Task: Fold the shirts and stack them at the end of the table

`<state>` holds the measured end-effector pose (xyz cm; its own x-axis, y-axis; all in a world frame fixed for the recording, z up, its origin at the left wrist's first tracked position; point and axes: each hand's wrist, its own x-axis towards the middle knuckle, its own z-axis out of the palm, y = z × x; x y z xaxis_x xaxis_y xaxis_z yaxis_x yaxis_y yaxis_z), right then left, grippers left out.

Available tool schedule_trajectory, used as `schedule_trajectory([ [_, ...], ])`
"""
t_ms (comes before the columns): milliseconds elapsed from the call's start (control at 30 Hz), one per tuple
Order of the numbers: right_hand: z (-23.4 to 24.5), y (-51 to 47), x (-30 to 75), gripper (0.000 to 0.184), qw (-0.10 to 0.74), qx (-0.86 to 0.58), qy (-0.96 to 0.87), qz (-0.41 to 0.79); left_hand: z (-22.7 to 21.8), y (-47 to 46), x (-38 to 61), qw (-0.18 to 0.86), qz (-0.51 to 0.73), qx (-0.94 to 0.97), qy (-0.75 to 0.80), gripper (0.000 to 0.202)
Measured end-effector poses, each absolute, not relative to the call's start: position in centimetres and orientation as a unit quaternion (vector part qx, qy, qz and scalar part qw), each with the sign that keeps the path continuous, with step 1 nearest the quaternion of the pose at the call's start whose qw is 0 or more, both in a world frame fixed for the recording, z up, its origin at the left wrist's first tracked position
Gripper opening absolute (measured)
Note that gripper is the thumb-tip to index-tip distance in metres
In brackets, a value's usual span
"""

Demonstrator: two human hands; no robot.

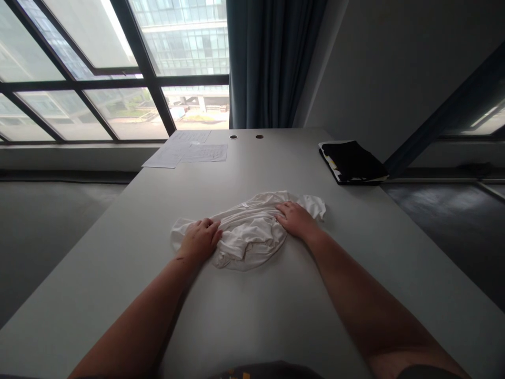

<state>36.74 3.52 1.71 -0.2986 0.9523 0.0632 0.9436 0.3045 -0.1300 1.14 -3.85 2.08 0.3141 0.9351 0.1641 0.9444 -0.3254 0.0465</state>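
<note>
A crumpled white garment (252, 237), apparently a T-shirt, lies bunched on the table in front of me. Folds run across it between my hands, and a small pale label shows near its far edge. My left hand (200, 238) is on its left part, the fingers bent over the fabric and closed on it. On the right part, my right hand (296, 218) has its fingers curled onto the cloth, with the thumb nearer to me. Loose ends of fabric stick out beyond both hands. The fingertips are partly hidden in the folds.
The white table (260, 321) reaches toward the window (193, 52) and a dark blue curtain (272, 63). Printed papers (185, 151) lie at its far left. A black folder-like item (353, 162) sits at the far right edge. Two round holes are near the back edge.
</note>
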Motion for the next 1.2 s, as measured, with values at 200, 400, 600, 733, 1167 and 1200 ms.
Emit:
schedule_trajectory([
  [200,5.5,0.7,34.9,0.038,-0.058,-0.624,-0.776,0.063,2.5,-4.4,2.2,0.028,-0.103,-0.809,-0.579,0.039],
  [400,5.3,0.6,33.3,0.028,0.021,-0.563,-0.825,0.031,2.8,-4.7,2.6,0.017,-0.128,-0.812,-0.570,0.036],
  [600,2.4,1.9,33.4,0.016,0.116,-0.530,-0.838,0.057,2.7,-4.4,2.6,-0.006,-0.099,-0.828,-0.552,0.040],
  [733,0.9,2.8,35.3,0.021,0.191,-0.496,-0.840,0.111,2.3,-4.1,2.6,-0.020,-0.095,-0.799,-0.593,0.021],
  [1167,-0.4,4.3,37.2,0.013,0.213,-0.463,-0.857,0.074,3.3,-4.4,2.6,0.002,-0.067,-0.809,-0.585,0.013],
  [1200,-0.1,4.1,37.0,0.013,0.228,-0.460,-0.855,0.073,3.3,-4.4,2.5,-0.005,-0.081,-0.819,-0.568,0.015],
])
